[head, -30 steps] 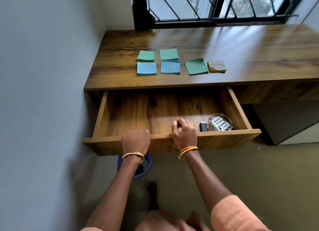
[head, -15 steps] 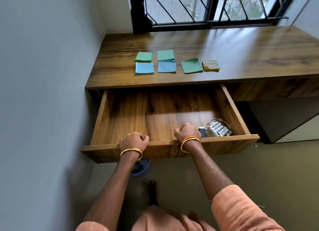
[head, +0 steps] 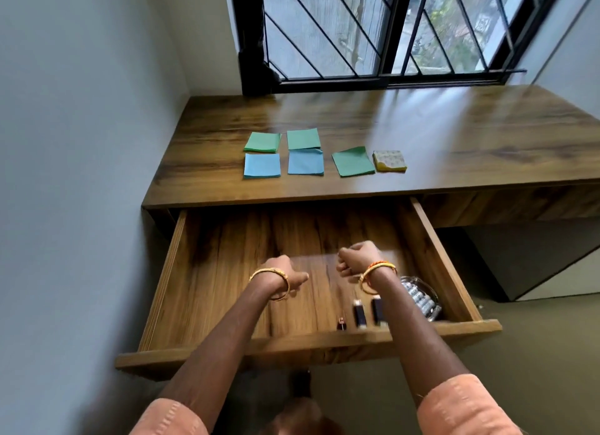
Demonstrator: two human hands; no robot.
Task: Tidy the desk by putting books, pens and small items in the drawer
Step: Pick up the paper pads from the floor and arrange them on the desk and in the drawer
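Drawer [head: 224, 272] pulled wide open. My left hand [head: 285, 277] and right hand [head: 357, 259] hover above it, blurred, both grips seemingly curled on nothing. Paper squares [head: 305, 157] and yellow pad [head: 389, 161] lie on worktop [head: 454, 136]. I reach over, stack squares flat, then lower into bare left half

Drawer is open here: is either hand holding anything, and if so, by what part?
Nothing visibly held. The left hand and right hand hang over the open drawer, fingers curled, off its front panel; motion blur hides detail.
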